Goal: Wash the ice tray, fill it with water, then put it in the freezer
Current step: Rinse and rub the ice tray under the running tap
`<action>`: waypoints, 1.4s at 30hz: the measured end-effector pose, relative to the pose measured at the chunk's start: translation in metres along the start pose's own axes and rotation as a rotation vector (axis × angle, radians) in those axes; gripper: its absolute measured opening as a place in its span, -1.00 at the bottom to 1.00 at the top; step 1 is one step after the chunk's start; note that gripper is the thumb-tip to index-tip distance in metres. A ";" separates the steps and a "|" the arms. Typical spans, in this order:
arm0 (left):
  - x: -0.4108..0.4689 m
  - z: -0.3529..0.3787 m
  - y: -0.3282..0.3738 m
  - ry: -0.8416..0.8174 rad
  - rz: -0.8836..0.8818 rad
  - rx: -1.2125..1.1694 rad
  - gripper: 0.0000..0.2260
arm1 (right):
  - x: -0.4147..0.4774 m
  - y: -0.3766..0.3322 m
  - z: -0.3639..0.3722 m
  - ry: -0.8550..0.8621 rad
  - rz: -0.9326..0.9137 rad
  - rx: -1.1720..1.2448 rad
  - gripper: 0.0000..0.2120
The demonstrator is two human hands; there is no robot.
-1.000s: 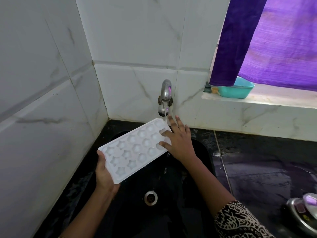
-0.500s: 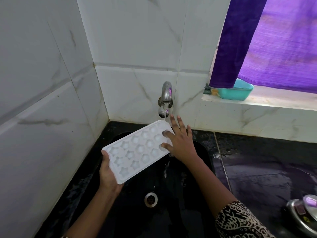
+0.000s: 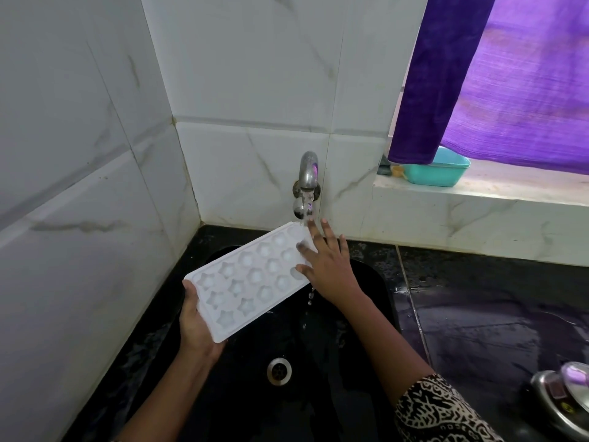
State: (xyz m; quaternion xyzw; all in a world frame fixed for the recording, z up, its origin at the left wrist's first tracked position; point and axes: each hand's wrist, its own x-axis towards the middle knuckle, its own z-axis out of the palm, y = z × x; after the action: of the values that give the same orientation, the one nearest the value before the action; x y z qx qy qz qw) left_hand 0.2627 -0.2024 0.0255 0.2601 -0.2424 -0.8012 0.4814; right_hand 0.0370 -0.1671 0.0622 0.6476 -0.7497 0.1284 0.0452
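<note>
A white ice tray [image 3: 245, 279] with star and round cups is held tilted over the black sink [image 3: 366, 362], its far corner under the running metal tap [image 3: 306, 181]. My left hand [image 3: 196, 327] grips the tray's near end from below. My right hand [image 3: 328, 266] lies with straight, spread fingers on the tray's far end, fingertips in the stream. Water drips off the tray's right edge into the sink.
The sink drain [image 3: 279, 371] sits below the tray. White tiled walls close in left and behind. A wet black counter [image 3: 494, 314] lies to the right, with a steel lid [image 3: 564, 397] at its near corner. A teal tub [image 3: 436, 172] stands on the sill under a purple curtain [image 3: 497, 78].
The tray's far end has come up closer to the tap and water now runs onto its corner. My right hand's fingers have slid a little toward the stream.
</note>
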 end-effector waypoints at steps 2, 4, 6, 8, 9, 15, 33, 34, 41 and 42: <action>-0.001 0.000 0.001 -0.006 -0.007 -0.002 -0.36 | -0.001 0.002 -0.001 0.012 -0.012 0.041 -0.61; -0.003 0.002 0.000 -0.006 -0.004 -0.016 -0.37 | -0.001 0.006 -0.005 0.027 0.000 0.054 -0.61; -0.004 0.003 0.000 0.005 0.002 -0.006 -0.37 | -0.001 0.008 -0.008 0.029 0.039 0.044 -0.61; -0.003 0.007 0.001 0.013 0.007 0.019 -0.37 | 0.000 0.005 -0.009 0.012 0.048 -0.006 -0.60; -0.003 0.009 0.002 0.021 0.008 0.020 -0.38 | 0.001 0.004 -0.009 0.003 0.035 -0.026 -0.59; 0.003 0.015 0.011 -0.004 0.046 0.015 -0.40 | 0.001 0.009 -0.001 0.166 0.005 0.275 -0.55; 0.048 -0.039 -0.010 -0.004 0.031 -0.021 -0.37 | -0.020 -0.006 0.064 0.080 0.229 0.220 -0.53; 0.052 -0.040 -0.010 -0.076 0.029 -0.047 -0.36 | -0.020 -0.007 0.066 0.073 0.235 0.241 -0.50; 0.060 -0.042 -0.025 0.080 0.091 -0.023 -0.42 | -0.015 -0.016 0.083 0.238 0.338 0.372 -0.45; 0.061 -0.041 -0.027 0.052 0.104 -0.020 -0.43 | -0.014 -0.015 0.084 0.253 0.344 0.351 -0.46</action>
State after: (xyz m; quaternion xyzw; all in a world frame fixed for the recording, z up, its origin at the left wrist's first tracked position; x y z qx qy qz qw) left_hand 0.2470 -0.2514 -0.0335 0.2631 -0.2348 -0.7704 0.5312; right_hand 0.0620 -0.1770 -0.0201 0.4873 -0.8034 0.3420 0.0032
